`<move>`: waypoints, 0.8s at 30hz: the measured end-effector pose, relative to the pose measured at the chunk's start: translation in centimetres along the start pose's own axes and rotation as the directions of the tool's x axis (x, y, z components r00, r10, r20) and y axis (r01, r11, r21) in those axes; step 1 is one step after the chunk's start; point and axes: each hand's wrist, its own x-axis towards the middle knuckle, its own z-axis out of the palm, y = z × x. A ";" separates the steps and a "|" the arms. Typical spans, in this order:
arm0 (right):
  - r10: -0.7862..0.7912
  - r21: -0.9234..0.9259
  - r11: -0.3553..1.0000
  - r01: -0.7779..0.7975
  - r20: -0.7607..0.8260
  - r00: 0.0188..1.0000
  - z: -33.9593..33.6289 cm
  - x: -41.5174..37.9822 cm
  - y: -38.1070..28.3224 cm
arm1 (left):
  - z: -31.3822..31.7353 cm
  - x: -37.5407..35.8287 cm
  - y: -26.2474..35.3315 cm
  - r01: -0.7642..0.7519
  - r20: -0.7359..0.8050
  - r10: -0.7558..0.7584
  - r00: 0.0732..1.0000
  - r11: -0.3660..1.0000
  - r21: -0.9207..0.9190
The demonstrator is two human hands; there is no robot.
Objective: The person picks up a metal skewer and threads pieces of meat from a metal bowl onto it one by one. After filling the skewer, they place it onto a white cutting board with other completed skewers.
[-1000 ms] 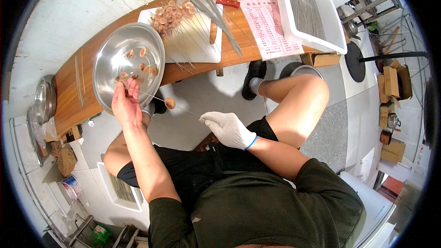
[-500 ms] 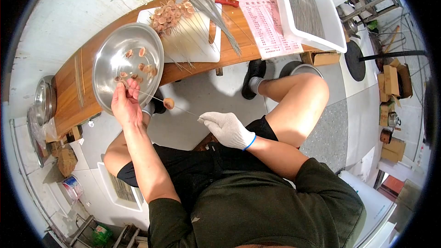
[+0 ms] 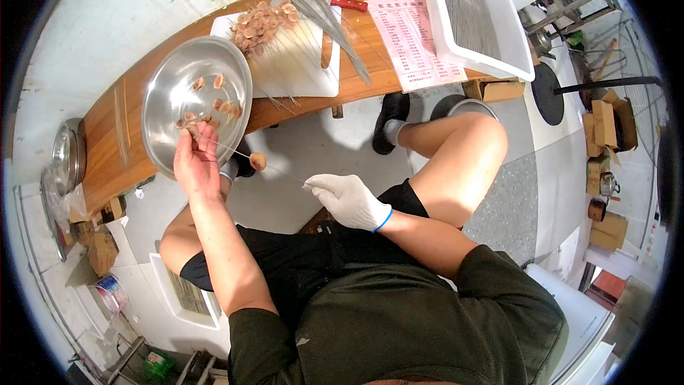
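My right hand (image 3: 347, 199), in a white knitted glove with a blue cuff edge, is closed on the near end of a thin metal skewer (image 3: 285, 174). The skewer slants up and left toward my bare left hand (image 3: 199, 164), with one round brownish food piece (image 3: 257, 162) threaded partway along it. Thumb and fingers of the left hand pinch a small brown food piece at the skewer's far end, partly hidden by the fingertips. Just beyond that hand, a tilted steel bowl (image 3: 160, 78) contains several similar loose pieces (image 3: 218, 82).
On the curved wooden table (image 3: 107, 150) lies a white cutting board (image 3: 306, 85) with a pile of food pieces (image 3: 260, 25) and loose skewers (image 3: 331, 25). A red-handled knife (image 3: 349, 4), a printed sheet (image 3: 406, 43) and a white bin (image 3: 516, 53) of skewers are further right.
The view has shifted very slightly. Both hands and the skewer keep nearly the same position, with the single threaded piece still midway.
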 end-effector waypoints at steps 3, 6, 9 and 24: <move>0.001 0.005 1.000 -0.001 0.005 1.000 0.0 0.0 -0.3 | -0.3 0.1 0.2 0.014 0.012 -0.014 1.000 0.999 -0.036; -0.015 -0.010 1.000 0.015 -0.007 1.000 0.1 0.0 0.1 | -0.3 0.0 0.0 0.008 0.003 -0.008 1.000 0.999 -0.033; -0.025 -0.017 1.000 0.025 -0.015 1.000 0.1 -0.1 0.2 | 0.3 -0.1 -0.2 -0.015 -0.006 0.014 1.000 0.999 -0.044; -0.046 0.047 0.998 0.048 -0.041 0.998 0.1 -0.3 0.4 | 1.8 -1.2 -0.8 -0.033 -0.091 0.030 0.995 0.999 -0.032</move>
